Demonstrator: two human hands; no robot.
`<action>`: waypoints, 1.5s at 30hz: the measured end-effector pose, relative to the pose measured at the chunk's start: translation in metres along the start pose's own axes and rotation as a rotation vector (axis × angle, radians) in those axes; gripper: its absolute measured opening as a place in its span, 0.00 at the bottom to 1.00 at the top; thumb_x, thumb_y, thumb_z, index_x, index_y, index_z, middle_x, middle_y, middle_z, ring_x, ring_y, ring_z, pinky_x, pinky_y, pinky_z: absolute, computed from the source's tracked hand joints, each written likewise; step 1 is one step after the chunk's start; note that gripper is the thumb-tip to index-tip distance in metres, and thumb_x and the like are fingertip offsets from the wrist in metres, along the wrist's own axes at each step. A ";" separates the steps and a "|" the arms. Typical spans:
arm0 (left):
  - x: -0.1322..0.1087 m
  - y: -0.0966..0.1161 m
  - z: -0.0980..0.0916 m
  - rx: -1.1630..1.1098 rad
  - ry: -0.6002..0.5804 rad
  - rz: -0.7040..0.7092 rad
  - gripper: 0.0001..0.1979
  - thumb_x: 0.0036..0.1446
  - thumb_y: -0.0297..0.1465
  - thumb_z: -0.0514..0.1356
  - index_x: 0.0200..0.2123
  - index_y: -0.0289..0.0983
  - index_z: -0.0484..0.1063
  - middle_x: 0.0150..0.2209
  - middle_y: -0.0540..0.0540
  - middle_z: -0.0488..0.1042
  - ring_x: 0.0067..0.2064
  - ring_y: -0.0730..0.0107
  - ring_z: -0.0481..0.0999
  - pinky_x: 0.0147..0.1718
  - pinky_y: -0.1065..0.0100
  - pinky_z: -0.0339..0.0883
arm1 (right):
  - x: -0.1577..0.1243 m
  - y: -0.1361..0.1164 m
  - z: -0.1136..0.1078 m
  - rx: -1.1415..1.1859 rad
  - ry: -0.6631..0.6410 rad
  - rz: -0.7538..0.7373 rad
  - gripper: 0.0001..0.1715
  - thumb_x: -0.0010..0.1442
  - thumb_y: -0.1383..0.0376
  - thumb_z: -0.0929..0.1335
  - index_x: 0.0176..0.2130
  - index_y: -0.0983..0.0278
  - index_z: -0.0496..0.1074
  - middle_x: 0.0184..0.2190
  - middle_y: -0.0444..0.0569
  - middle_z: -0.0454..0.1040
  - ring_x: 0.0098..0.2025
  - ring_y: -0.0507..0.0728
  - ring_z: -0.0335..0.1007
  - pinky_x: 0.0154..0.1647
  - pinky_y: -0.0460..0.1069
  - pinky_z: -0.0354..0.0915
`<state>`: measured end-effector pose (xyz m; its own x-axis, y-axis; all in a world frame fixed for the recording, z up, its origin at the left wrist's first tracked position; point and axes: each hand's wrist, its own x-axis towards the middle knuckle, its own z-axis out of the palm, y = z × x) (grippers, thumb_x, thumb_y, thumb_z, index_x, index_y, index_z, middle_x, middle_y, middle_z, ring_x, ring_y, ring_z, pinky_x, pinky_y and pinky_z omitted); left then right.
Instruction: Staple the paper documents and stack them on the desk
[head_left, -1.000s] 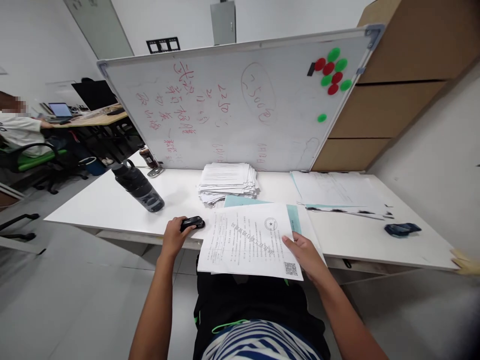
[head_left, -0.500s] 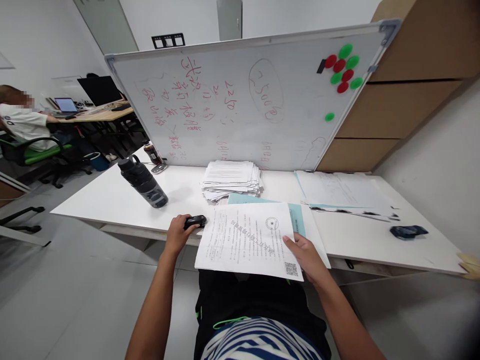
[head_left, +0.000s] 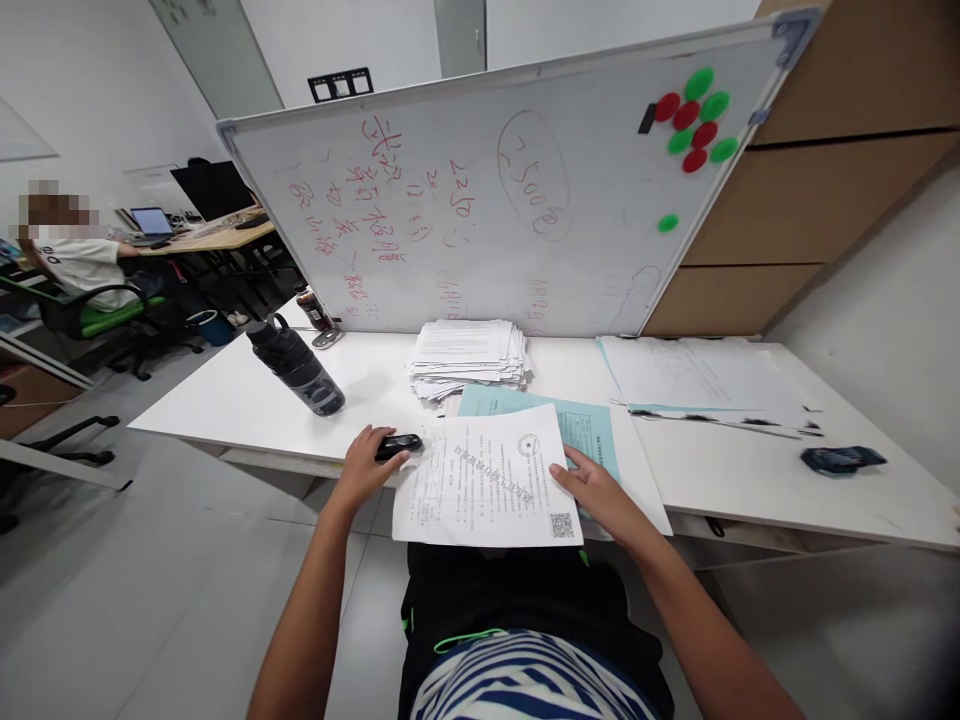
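Note:
At the desk's front edge, my left hand (head_left: 366,468) is closed around the rear of a black stapler (head_left: 400,445). The stapler's front end meets the upper left corner of a printed sheet (head_left: 480,490); whether paper lies between its jaws I cannot tell. My right hand (head_left: 596,492) pinches the right side of this sheet, thumb on top and fingers hidden beneath. A round stamp and a square code are printed on it. Partly under the sheet lie a light blue form (head_left: 577,428) and white paper.
Behind the sheet stands a thick paper stack (head_left: 469,355). A dark water bottle (head_left: 300,372) is on the left. More papers (head_left: 697,380) and a dark object (head_left: 841,460) lie to the right. A whiteboard (head_left: 480,210) leans behind. A person (head_left: 86,265) sits far left.
My right hand has moved the printed sheet left, closer to the stapler. More of the light blue form now shows. My left hand stays on the stapler; the camera view has shifted slightly.

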<state>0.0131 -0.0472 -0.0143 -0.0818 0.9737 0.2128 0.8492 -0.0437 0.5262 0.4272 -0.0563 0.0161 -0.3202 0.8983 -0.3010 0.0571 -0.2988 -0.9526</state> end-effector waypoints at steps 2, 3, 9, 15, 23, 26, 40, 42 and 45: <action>0.005 0.008 -0.002 -0.044 0.019 -0.110 0.24 0.60 0.50 0.57 0.53 0.43 0.71 0.58 0.41 0.72 0.68 0.46 0.57 0.61 0.48 0.58 | 0.003 -0.002 -0.004 -0.038 -0.009 0.002 0.42 0.62 0.49 0.69 0.68 0.59 0.56 0.43 0.53 0.82 0.45 0.67 0.80 0.51 0.62 0.72; 0.009 0.012 -0.002 -0.065 0.061 -0.152 0.24 0.61 0.50 0.55 0.53 0.43 0.72 0.58 0.41 0.71 0.68 0.46 0.56 0.61 0.48 0.58 | 0.005 -0.002 -0.006 -0.050 0.000 0.009 0.43 0.62 0.48 0.69 0.68 0.59 0.55 0.43 0.53 0.82 0.45 0.67 0.80 0.51 0.62 0.72; 0.054 0.049 0.007 0.061 0.237 -0.148 0.22 0.64 0.48 0.51 0.51 0.42 0.73 0.58 0.42 0.71 0.70 0.49 0.52 0.68 0.46 0.44 | 0.017 0.004 -0.016 0.004 0.008 0.030 0.42 0.61 0.49 0.70 0.67 0.60 0.59 0.44 0.53 0.82 0.44 0.66 0.79 0.50 0.61 0.72; 0.088 0.063 0.022 0.290 -0.026 -0.297 0.33 0.63 0.53 0.46 0.60 0.38 0.67 0.69 0.34 0.56 0.73 0.38 0.37 0.65 0.36 0.41 | 0.023 0.007 -0.028 -0.001 -0.057 0.034 0.43 0.60 0.49 0.71 0.67 0.61 0.59 0.36 0.52 0.82 0.35 0.62 0.78 0.37 0.56 0.73; 0.087 0.052 0.039 0.322 -0.080 -0.268 0.36 0.64 0.54 0.42 0.61 0.34 0.65 0.70 0.28 0.51 0.73 0.36 0.35 0.64 0.33 0.37 | 0.023 0.012 -0.031 0.019 -0.089 0.034 0.41 0.61 0.50 0.70 0.66 0.63 0.61 0.38 0.52 0.82 0.36 0.61 0.78 0.39 0.55 0.71; 0.085 0.055 0.044 0.342 0.007 -0.219 0.33 0.64 0.53 0.45 0.57 0.33 0.68 0.67 0.27 0.56 0.72 0.35 0.39 0.64 0.33 0.38 | 0.022 0.011 -0.032 0.009 -0.086 0.058 0.41 0.60 0.49 0.71 0.65 0.62 0.63 0.37 0.52 0.82 0.35 0.61 0.78 0.40 0.55 0.72; 0.082 0.059 0.042 0.305 0.167 -0.147 0.25 0.64 0.48 0.51 0.49 0.34 0.74 0.56 0.31 0.72 0.67 0.35 0.54 0.59 0.39 0.55 | 0.019 0.024 -0.007 -0.233 0.190 -0.019 0.25 0.63 0.48 0.66 0.53 0.59 0.72 0.39 0.51 0.82 0.38 0.64 0.79 0.35 0.54 0.72; 0.082 0.057 0.037 0.185 0.179 -0.147 0.23 0.64 0.47 0.52 0.45 0.36 0.75 0.50 0.33 0.76 0.62 0.39 0.63 0.57 0.44 0.59 | 0.020 0.026 -0.006 -0.260 0.203 -0.028 0.25 0.63 0.48 0.66 0.52 0.59 0.72 0.37 0.50 0.82 0.37 0.64 0.79 0.35 0.54 0.72; 0.075 0.058 0.025 -0.087 0.325 -0.154 0.22 0.66 0.47 0.48 0.42 0.38 0.75 0.45 0.40 0.78 0.51 0.54 0.74 0.52 0.56 0.66 | 0.021 0.026 -0.006 -0.279 0.204 -0.048 0.24 0.63 0.49 0.66 0.52 0.59 0.72 0.38 0.50 0.82 0.38 0.64 0.79 0.35 0.54 0.71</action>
<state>0.0692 0.0294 0.0113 -0.3786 0.8490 0.3686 0.7676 0.0655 0.6375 0.4273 -0.0431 -0.0158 -0.1352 0.9635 -0.2310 0.3120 -0.1799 -0.9329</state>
